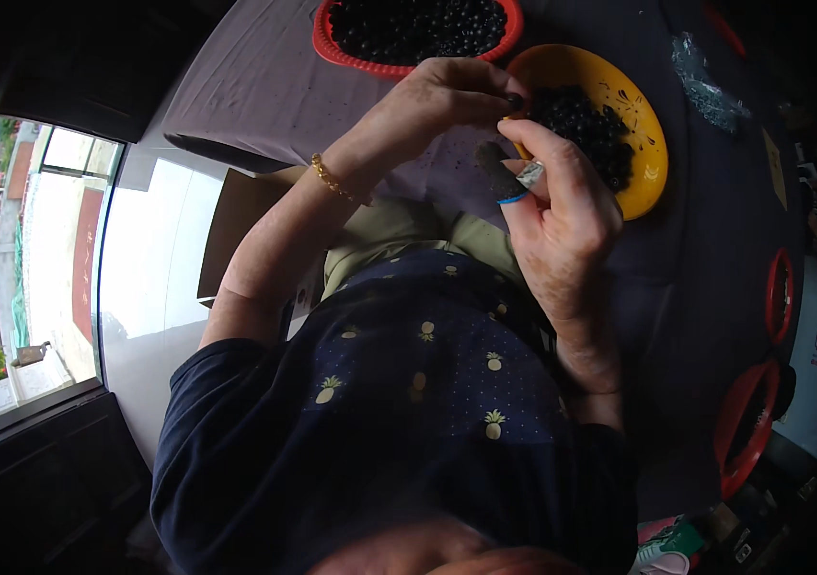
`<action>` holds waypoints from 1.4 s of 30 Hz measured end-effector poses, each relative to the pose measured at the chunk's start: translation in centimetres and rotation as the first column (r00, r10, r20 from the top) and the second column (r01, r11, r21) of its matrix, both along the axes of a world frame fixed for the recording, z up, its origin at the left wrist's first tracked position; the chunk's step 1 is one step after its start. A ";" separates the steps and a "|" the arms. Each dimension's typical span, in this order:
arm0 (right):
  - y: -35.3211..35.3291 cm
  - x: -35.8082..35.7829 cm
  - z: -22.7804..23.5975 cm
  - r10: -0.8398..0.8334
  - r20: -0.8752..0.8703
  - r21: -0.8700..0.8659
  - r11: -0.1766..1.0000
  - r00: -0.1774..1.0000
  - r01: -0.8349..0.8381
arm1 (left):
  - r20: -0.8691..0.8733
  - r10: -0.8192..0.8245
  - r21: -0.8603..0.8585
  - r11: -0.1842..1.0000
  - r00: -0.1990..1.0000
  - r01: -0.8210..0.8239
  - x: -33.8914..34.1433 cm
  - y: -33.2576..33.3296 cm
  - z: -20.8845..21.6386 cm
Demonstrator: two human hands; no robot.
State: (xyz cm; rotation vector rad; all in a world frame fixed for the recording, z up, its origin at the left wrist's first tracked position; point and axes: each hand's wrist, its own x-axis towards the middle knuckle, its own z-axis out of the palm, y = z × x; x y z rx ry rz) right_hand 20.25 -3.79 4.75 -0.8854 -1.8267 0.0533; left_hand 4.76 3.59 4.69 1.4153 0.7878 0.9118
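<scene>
My left hand [454, 91] pinches a small dark round bead [515, 101] between thumb and fingertips, over the near left rim of a yellow plate [655, 163]. Close beside it is my right hand [566, 206], fingers bent and closed, the index fingertip just below the bead. A dark grey finger cover [496, 172] with a blue edge sits on its thumb, and a pale wrap [530, 172] is round a finger. Whatever this hand grips, if anything, is too small to make out. Many dark round beads [586, 129] lie heaped in the plate.
A red basket [324, 40] full of similar dark beads [418, 29] stands at the far side. On the grey tablecloth [255, 86], a clear bag of small bluish pieces [705, 81] lies far right. Red-rimmed containers [748, 426] are at right; a cardboard box [236, 225] is below the table's left edge.
</scene>
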 end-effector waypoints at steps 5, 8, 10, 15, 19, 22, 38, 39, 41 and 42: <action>-0.4 0.2 0.7 -0.024 -0.030 -0.044 0.999 0.999 0.022 | -0.402 0.140 0.772 0.583 0.905 0.252 5.4 4.8 -3.7; -0.4 0.6 0.9 -0.007 -0.070 -0.058 0.998 0.998 0.003 | -0.523 0.246 0.605 0.781 0.816 0.153 7.3 4.6 -2.5; -0.2 0.6 1.0 -0.010 -0.113 -0.089 0.996 0.993 0.000 | -0.457 0.405 0.831 0.512 0.792 0.218 6.4 6.8 -4.3; 0.5 1.3 0.5 -0.075 -0.167 -0.116 0.992 0.983 0.056 | -0.344 0.721 0.912 0.409 0.601 0.032 1.8 12.8 -1.9; 0.4 0.3 1.0 -0.004 -0.090 -0.099 0.995 0.996 -0.005 | -0.678 0.686 0.718 0.695 0.266 0.039 -5.2 22.3 -5.0; 0.5 0.7 0.5 -0.010 -0.113 -0.123 0.992 0.994 -0.004 | -0.843 0.481 0.477 0.876 0.241 -0.077 -3.6 22.8 -5.3; 0.7 1.3 0.3 -0.055 -0.116 -0.157 0.987 0.992 0.036 | 0.121 0.150 0.100 0.982 0.981 -0.163 -1.8 14.7 -1.2; 0.7 1.2 0.2 -0.054 -0.117 -0.160 0.987 0.992 0.035 | 0.120 0.152 0.097 0.982 0.981 -0.164 -1.7 12.6 -0.2; 0.8 0.7 0.2 -0.033 -0.123 -0.181 0.983 0.992 0.010 | 0.242 -0.041 0.436 0.897 0.969 -0.071 -2.1 9.7 0.8; 0.8 0.5 0.2 -0.025 -0.120 -0.184 0.983 0.992 0.002 | 0.352 0.132 0.009 0.990 0.926 -0.144 -2.0 9.5 -0.1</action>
